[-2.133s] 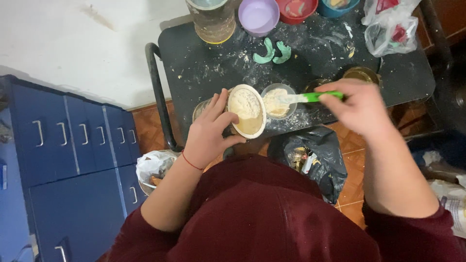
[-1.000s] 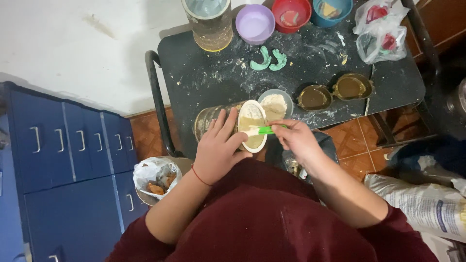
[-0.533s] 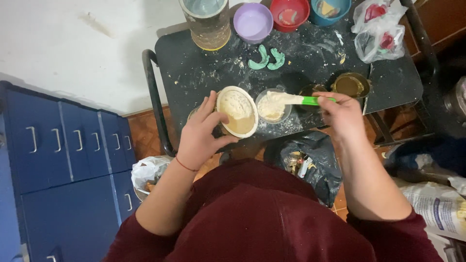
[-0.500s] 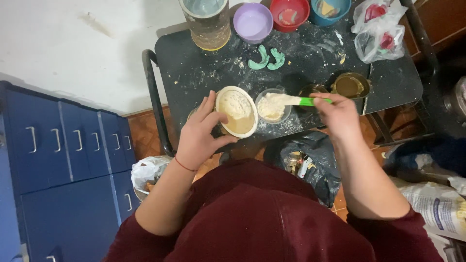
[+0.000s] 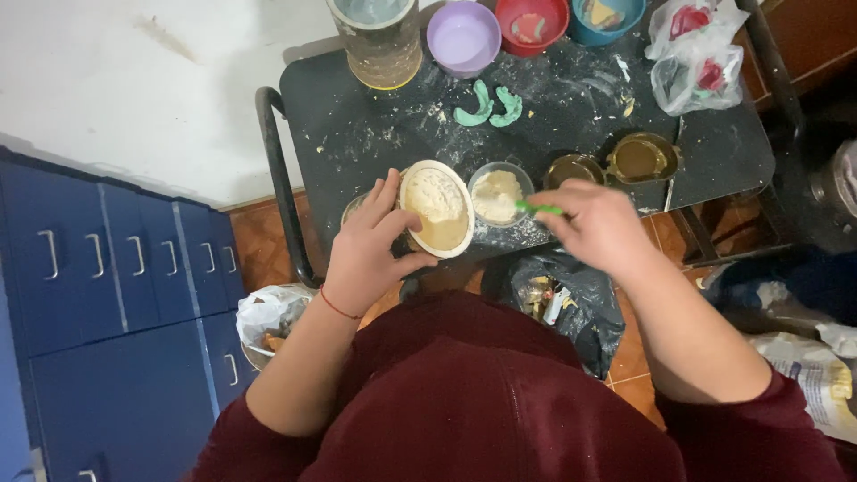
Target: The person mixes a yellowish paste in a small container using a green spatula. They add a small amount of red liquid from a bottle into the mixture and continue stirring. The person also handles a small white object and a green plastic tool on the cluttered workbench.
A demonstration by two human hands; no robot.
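Mid-frame on the dusty black table (image 5: 375, 134), left hand (image 5: 370, 250) cupping a light, rigid, powder-filled bowl (image 5: 436, 208) by its rim, likely spillable, right hand (image 5: 603, 228) closed round a green tool (image 5: 538, 209) by a small cup (image 5: 497, 194).

We are seeing only a short green stub of the tool (image 5: 538, 210) at frame centre; the right hand (image 5: 600, 228) is covering the rest, so its kind stays unclear. The left hand (image 5: 368, 250) is hiding part of a container (image 5: 353, 207) behind the tilted round bowl (image 5: 436, 208). The top edge is cutting off the tall jar (image 5: 375, 36), the red bowl (image 5: 532, 20) and the blue bowl (image 5: 609, 16). The bags (image 5: 698, 55) at upper right are blurring their red contents.
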